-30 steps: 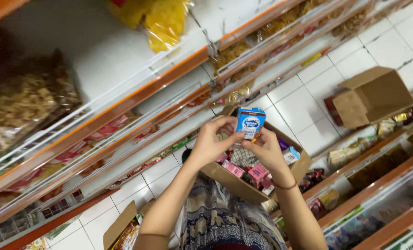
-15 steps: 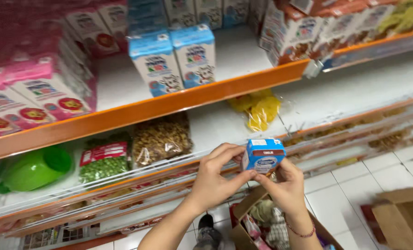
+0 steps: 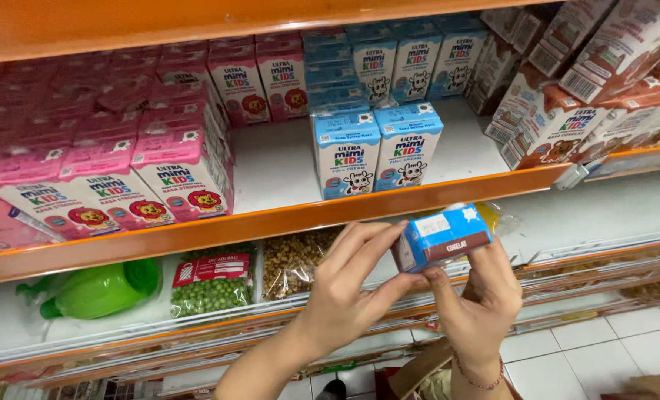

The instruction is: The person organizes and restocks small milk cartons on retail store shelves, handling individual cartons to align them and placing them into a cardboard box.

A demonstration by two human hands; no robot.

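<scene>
Both hands hold one small blue drink carton [image 3: 442,238] in front of the orange shelf edge [image 3: 271,222], just below the row of blue cartons [image 3: 378,152] standing on the white shelf. The left hand [image 3: 345,296] pinches the carton's near end, fingers stretched along its side; the right hand [image 3: 478,296] cups it from beneath, thumb on the lower corner, so each grip is closed on the carton. It lies tilted, a small pale sticker facing up. Pink cartons [image 3: 174,174] fill the shelf's left part and brown ones [image 3: 560,122] the right (a bare white gap sits between pink and blue). To handle it well, it seems wise to keep the carton square to the blue row, hold it by its edges, and avoid knocking the front pair. Below hang a green pea packet [image 3: 213,285] and a green bottle [image 3: 97,289].
</scene>
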